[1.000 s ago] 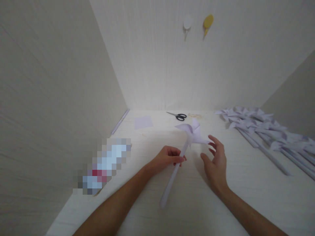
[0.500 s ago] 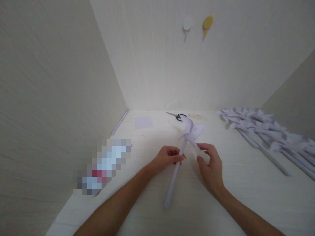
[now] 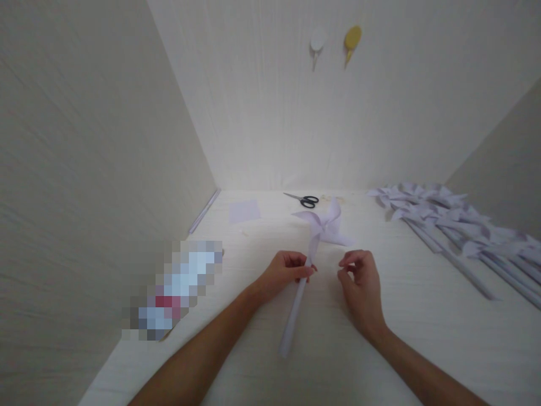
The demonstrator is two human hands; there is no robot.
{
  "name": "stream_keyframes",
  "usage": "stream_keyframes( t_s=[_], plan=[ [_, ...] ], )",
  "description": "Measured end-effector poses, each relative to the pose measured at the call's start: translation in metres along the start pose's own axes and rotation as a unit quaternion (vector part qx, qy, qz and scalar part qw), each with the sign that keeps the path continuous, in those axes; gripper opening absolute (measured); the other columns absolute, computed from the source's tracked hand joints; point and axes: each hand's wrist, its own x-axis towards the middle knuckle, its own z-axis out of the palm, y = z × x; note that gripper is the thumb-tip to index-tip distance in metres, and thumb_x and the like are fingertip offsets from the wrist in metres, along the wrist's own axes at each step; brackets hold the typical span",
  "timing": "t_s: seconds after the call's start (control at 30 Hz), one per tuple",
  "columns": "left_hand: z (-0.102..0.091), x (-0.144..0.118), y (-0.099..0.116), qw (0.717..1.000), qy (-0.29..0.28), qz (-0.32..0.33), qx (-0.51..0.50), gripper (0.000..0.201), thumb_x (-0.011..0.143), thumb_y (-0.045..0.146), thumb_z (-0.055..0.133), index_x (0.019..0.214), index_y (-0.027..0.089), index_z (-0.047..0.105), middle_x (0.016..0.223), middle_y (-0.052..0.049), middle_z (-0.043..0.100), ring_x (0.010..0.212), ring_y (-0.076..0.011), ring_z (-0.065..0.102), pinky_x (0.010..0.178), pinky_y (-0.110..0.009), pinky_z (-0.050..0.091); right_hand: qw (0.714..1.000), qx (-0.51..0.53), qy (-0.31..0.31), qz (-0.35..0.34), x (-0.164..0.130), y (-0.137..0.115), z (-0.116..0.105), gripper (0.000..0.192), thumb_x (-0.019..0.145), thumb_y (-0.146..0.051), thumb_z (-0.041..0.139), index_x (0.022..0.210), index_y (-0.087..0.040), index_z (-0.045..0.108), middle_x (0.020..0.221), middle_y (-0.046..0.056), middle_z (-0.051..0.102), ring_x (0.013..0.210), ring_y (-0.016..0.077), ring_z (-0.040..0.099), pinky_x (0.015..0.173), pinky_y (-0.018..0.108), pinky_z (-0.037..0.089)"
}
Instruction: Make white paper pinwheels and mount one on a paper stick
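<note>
A white paper pinwheel with curved blades stands on a rolled paper stick, tilted away from me. My left hand is closed around the upper part of that stick, thumb in front. To the right of it, my right hand hovers by the lowest right blade without touching it. Its fingers are curled and the thumb sits a little apart from them, with nothing visible in between.
Black-handled scissors lie behind the pinwheel. Left of them is a square paper sheet. Several finished pinwheels are piled at the right. Paper sticks rest along the left wall, near a blurred-out object. Two hooks hang on the back wall.
The pinwheel's blades have turned on the stick, and the right hand's fingers have come away from the blade and drawn closer together. My left hand keeps its hold.
</note>
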Motion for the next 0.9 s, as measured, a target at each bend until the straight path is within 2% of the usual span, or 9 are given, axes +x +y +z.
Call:
stream_keyframes(
  t_s=[0.13, 0.23, 0.33, 0.4, 0.53, 0.63, 0.8, 0.9],
  plan=[
    [0.0, 0.0, 0.001, 1.0, -0.007, -0.007, 0.011, 0.019, 0.055, 0.027, 0.068, 0.065, 0.012, 0.064, 0.05, 0.002, 0.054, 0.045, -0.0055, 0.044, 0.045, -0.019, 0.029, 0.993, 0.071, 0.031, 0.095, 0.007, 0.006, -0.001, 0.037, 0.057, -0.008, 0.047, 0.09, -0.022, 0.038, 0.083, 0.002, 0.046, 0.071, 0.0155, 0.048, 0.059, 0.029, 0.04],
    [-0.001, 0.0, 0.0, 1.0, -0.015, -0.002, 0.018, 0.016, 0.057, 0.025, 0.067, 0.065, 0.012, 0.064, 0.05, 0.002, 0.054, 0.044, -0.0044, 0.043, 0.044, -0.018, 0.027, 0.99, 0.073, 0.035, 0.113, 0.008, 0.006, -0.001, 0.051, 0.057, -0.01, 0.049, 0.105, -0.023, 0.036, 0.098, 0.005, 0.043, 0.078, 0.0158, 0.05, 0.063, 0.03, 0.042],
    [-0.002, 0.0, -0.001, 1.0, -0.021, 0.004, 0.018, 0.015, 0.059, 0.025, 0.067, 0.066, 0.012, 0.064, 0.051, 0.003, 0.054, 0.044, -0.0039, 0.043, 0.044, -0.018, 0.027, 0.991, 0.053, 0.034, 0.115, 0.008, 0.004, -0.001, 0.054, 0.058, -0.011, 0.05, 0.109, -0.023, 0.037, 0.106, 0.006, 0.041, 0.082, 0.0166, 0.05, 0.065, 0.031, 0.043],
    [-0.002, 0.0, -0.001, 1.0, -0.021, 0.002, 0.018, 0.015, 0.059, 0.025, 0.067, 0.066, 0.012, 0.063, 0.051, 0.003, 0.054, 0.044, -0.0039, 0.043, 0.044, -0.018, 0.027, 0.992, 0.043, 0.027, 0.117, 0.008, 0.004, -0.002, 0.051, 0.058, -0.011, 0.049, 0.107, -0.021, 0.04, 0.102, 0.007, 0.045, 0.082, 0.0178, 0.051, 0.063, 0.032, 0.043],
    [-0.001, 0.001, -0.002, 1.0, -0.013, 0.007, 0.017, 0.015, 0.058, 0.024, 0.067, 0.066, 0.012, 0.063, 0.051, 0.003, 0.054, 0.045, -0.0041, 0.044, 0.045, -0.018, 0.028, 0.992, 0.017, 0.005, 0.125, 0.009, 0.006, -0.004, 0.035, 0.057, -0.012, 0.048, 0.091, -0.018, 0.048, 0.082, 0.005, 0.052, 0.076, 0.0194, 0.051, 0.06, 0.032, 0.042],
    [-0.001, 0.001, -0.003, 1.0, -0.008, 0.009, 0.02, 0.015, 0.059, 0.024, 0.066, 0.068, 0.012, 0.063, 0.052, 0.003, 0.054, 0.046, -0.0043, 0.045, 0.046, -0.018, 0.03, 0.995, -0.019, -0.028, 0.089, 0.008, 0.004, -0.004, 0.025, 0.056, -0.01, 0.043, 0.078, -0.018, 0.05, 0.076, 0.004, 0.054, 0.072, 0.0185, 0.051, 0.063, 0.033, 0.041],
    [-0.001, 0.001, -0.003, 0.999, -0.008, 0.015, 0.027, 0.016, 0.059, 0.025, 0.067, 0.068, 0.012, 0.064, 0.054, 0.003, 0.055, 0.047, -0.0045, 0.045, 0.045, -0.017, 0.03, 0.99, -0.071, -0.119, -0.041, 0.002, -0.005, -0.002, 0.029, 0.053, -0.005, 0.036, 0.075, -0.019, 0.049, 0.077, 0.003, 0.053, 0.074, 0.0176, 0.048, 0.066, 0.032, 0.039],
    [-0.001, 0.001, -0.003, 1.0, -0.008, 0.014, 0.026, 0.017, 0.058, 0.026, 0.067, 0.067, 0.012, 0.064, 0.053, 0.003, 0.054, 0.046, -0.0045, 0.043, 0.045, -0.017, 0.029, 0.985, -0.062, -0.154, -0.048, 0.0, -0.004, 0.0, 0.029, 0.052, -0.003, 0.035, 0.072, -0.019, 0.048, 0.078, 0.004, 0.053, 0.075, 0.0174, 0.047, 0.066, 0.031, 0.039]
  ],
)
